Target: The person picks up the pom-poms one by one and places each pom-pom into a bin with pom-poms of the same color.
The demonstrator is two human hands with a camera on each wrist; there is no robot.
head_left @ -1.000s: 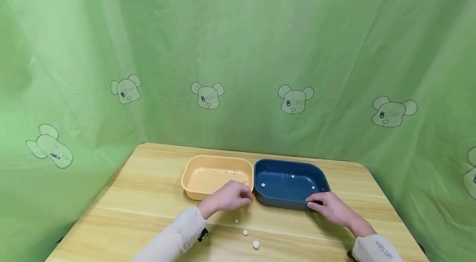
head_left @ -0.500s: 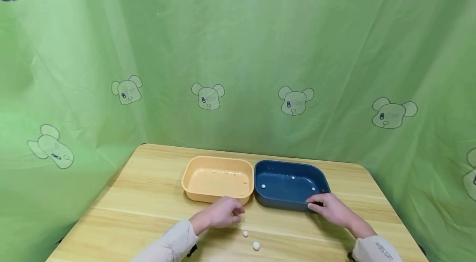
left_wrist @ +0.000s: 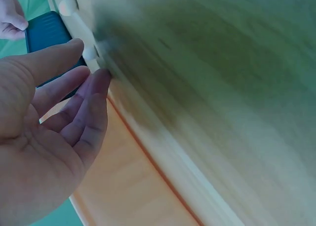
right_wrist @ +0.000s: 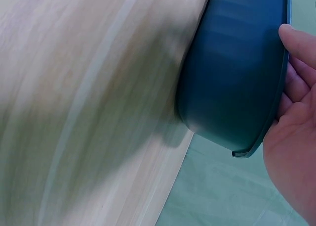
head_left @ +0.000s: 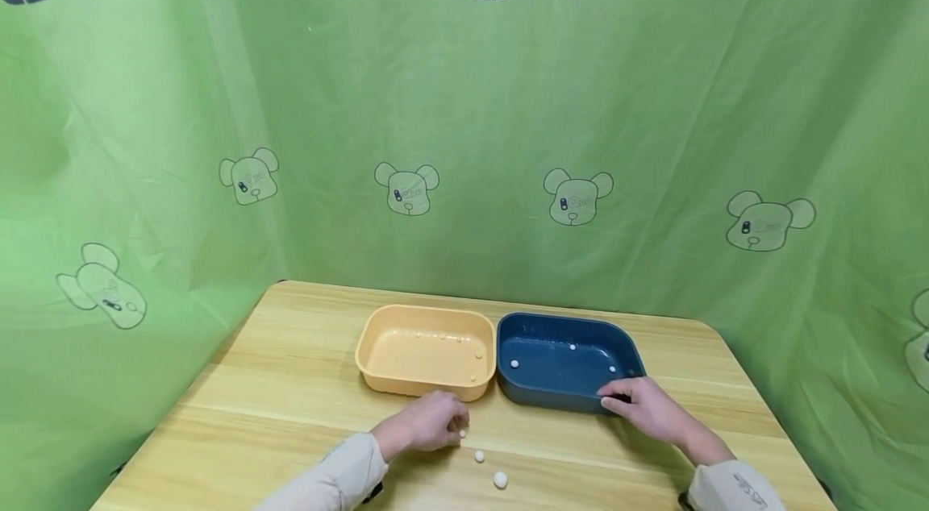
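Note:
Low over the table, my left hand [head_left: 431, 421] is just in front of the peach tray, its fingertips right at a small white ball [head_left: 462, 434]. In the left wrist view the thumb and bent fingers [left_wrist: 94, 122] stand apart, and two white balls lie beyond them. My right hand [head_left: 649, 408] pinches the near right rim of the dark blue tray [head_left: 551, 399], thumb outside and fingers over the edge. A middle-sized white ball [head_left: 479, 456] and a larger white ball [head_left: 501, 480] lie in a line nearer the front.
The peach tray [head_left: 406, 387] stands left of the blue one, almost side against side, with several small balls inside. Three white balls, one of them a left-hand ball [head_left: 514, 364], lie in the blue tray. A green printed curtain [head_left: 479, 253] surrounds the wooden table [head_left: 290, 382].
My left hand has drawn back from the peach tray's right corner toward the small white ball, leaving another ball visible in that tray. The right hand stays on the blue rim.

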